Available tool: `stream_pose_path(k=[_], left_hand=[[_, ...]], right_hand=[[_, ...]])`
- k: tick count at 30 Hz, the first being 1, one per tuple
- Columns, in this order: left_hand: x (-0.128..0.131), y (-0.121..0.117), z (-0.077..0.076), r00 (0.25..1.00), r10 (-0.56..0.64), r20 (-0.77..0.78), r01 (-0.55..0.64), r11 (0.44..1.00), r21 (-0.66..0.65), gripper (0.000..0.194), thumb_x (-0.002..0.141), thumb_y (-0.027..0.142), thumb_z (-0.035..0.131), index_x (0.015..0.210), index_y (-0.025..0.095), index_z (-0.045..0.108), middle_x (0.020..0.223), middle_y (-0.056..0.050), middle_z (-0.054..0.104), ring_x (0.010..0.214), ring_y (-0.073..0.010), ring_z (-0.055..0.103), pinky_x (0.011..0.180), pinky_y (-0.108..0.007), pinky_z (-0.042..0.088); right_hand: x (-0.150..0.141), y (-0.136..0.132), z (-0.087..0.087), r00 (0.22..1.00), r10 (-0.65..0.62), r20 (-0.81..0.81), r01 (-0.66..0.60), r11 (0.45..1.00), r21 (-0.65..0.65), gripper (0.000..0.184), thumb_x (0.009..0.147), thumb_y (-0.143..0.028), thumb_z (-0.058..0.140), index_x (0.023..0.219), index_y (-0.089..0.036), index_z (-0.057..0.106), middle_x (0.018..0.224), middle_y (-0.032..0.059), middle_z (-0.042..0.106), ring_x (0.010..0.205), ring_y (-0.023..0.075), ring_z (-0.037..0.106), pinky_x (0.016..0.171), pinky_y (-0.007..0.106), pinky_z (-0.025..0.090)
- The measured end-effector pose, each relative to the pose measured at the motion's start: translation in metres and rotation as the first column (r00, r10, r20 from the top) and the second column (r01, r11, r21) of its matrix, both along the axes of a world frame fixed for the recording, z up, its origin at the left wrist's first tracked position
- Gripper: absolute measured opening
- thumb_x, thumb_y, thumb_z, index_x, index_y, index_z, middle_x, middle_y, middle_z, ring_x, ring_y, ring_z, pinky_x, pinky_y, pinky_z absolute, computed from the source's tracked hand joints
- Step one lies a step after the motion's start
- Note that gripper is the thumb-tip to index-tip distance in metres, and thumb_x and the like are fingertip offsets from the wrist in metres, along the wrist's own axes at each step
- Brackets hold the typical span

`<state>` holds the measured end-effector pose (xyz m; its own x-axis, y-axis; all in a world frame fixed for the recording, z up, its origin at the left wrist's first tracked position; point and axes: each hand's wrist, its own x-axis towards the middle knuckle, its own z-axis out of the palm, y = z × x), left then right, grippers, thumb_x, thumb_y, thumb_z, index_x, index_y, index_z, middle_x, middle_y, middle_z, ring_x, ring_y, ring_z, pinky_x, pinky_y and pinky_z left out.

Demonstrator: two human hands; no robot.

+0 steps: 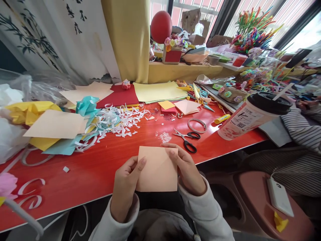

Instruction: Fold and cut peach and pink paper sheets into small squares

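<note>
Between my two hands is a square sheet of peach paper (157,174), held up over the table's front edge. My left hand (127,184) pinches its left side, thumb on top and fingers behind. On the opposite side my right hand (187,167) grips the upper right edge, its thumb lying on the face of the sheet. A faint diagonal line shows on the paper. Just beyond my right hand lie black-handled scissors (188,139) with their blades slightly apart, and a grey ring-shaped band (197,125) beside them.
White paper shreds (117,118) and peach sheets (56,124) lie on the left of the red table (105,170). Yellow paper (160,91) and red paper (120,95) lie at the back. A lidded cup (250,117) stands on the right, near a person's striped sleeve (301,130).
</note>
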<state>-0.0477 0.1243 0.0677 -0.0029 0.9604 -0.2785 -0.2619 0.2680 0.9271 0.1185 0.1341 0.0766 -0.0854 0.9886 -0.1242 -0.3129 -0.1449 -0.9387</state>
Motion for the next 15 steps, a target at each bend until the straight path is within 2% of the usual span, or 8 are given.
stream_pose_path(k=[3, 6, 11, 15], left_hand=[[0.0007, -0.0003, -0.0035, 0.998, 0.055, 0.009, -0.055, 0.998, 0.002, 0.034, 0.068, 0.039, 0.07, 0.095, 0.017, 0.068, 0.08, -0.002, 0.07, 0.07, -0.0156, 0.062, 0.058, -0.021, 0.048], [0.001, 0.0008, -0.0042, 0.998, 0.055, 0.013, -0.055, 0.998, -0.008, 0.034, 0.068, 0.039, 0.07, 0.094, 0.017, 0.068, 0.078, -0.002, 0.069, 0.068, -0.0147, 0.061, 0.058, -0.021, 0.047], [-0.0029, 0.0036, -0.0008, 0.999, -0.026, -0.039, 0.026, 1.0, 0.011, 0.028, 0.068, 0.038, 0.07, 0.089, 0.02, 0.07, 0.077, 0.0, 0.068, 0.067, -0.0126, 0.057, 0.058, -0.019, 0.046], [-0.0074, 0.0022, 0.0005, 0.993, 0.041, -0.115, -0.033, 0.997, 0.064, 0.025, 0.07, 0.039, 0.068, 0.086, 0.02, 0.07, 0.072, 0.002, 0.065, 0.066, -0.0112, 0.053, 0.059, -0.017, 0.044]], right_hand=[[-0.0002, -0.0016, -0.0032, 1.0, 0.018, -0.022, -0.018, 1.0, -0.006, 0.024, 0.081, -0.039, 0.06, 0.093, -0.019, 0.063, 0.084, 0.0026, 0.067, 0.072, 0.0145, 0.06, 0.063, 0.024, 0.046], [-0.0006, -0.0032, -0.0049, 0.999, 0.024, -0.043, -0.024, 1.0, 0.003, 0.021, 0.082, -0.037, 0.059, 0.089, -0.018, 0.063, 0.081, 0.0028, 0.067, 0.069, 0.0139, 0.06, 0.063, 0.025, 0.046], [0.0005, -0.003, -0.0032, 0.999, 0.007, 0.053, -0.008, 1.0, 0.017, 0.022, 0.081, -0.039, 0.06, 0.08, -0.017, 0.061, 0.071, 0.0, 0.062, 0.064, 0.0109, 0.056, 0.059, 0.021, 0.043], [0.0026, -0.0028, -0.0009, 0.992, 0.083, 0.097, -0.087, 0.995, 0.041, 0.025, 0.081, -0.04, 0.059, 0.079, -0.016, 0.059, 0.07, -0.0005, 0.058, 0.063, 0.01, 0.052, 0.057, 0.021, 0.039]])
